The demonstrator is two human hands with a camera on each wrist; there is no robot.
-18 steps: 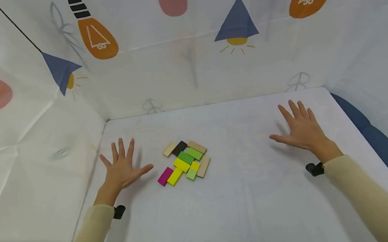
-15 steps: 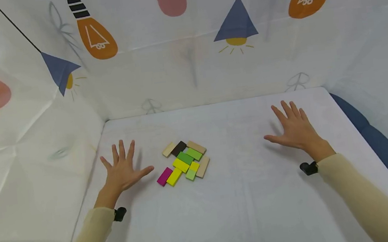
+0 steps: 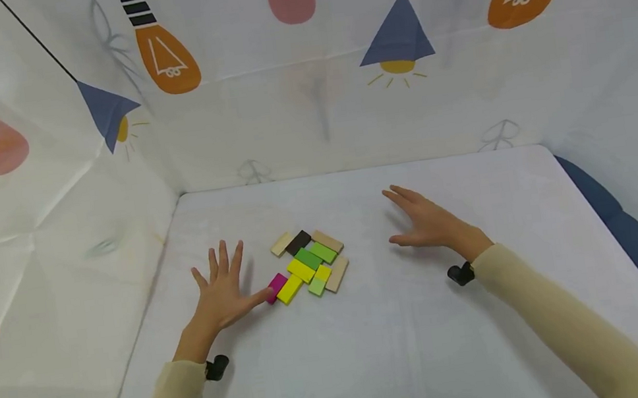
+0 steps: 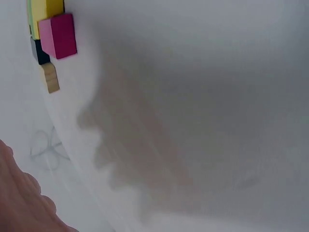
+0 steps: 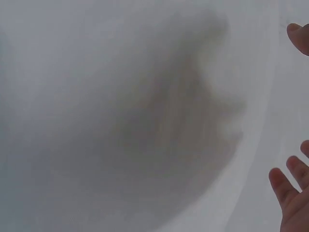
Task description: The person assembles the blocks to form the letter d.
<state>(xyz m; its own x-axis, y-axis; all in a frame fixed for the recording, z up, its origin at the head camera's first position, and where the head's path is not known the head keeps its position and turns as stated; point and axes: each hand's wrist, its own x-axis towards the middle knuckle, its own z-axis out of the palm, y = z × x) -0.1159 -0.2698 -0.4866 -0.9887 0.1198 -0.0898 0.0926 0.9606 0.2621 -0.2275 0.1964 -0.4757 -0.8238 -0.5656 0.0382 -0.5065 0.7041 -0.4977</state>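
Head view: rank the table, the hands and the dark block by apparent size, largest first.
1. Table
2. Left hand and right hand, too alike to rank
3. Dark block

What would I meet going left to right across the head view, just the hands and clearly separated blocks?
Left hand, black block, front tan block, right hand.

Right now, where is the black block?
In the head view, the black block lies left of centre on the white table, between a pale wooden block on its left and a tan block on its right.
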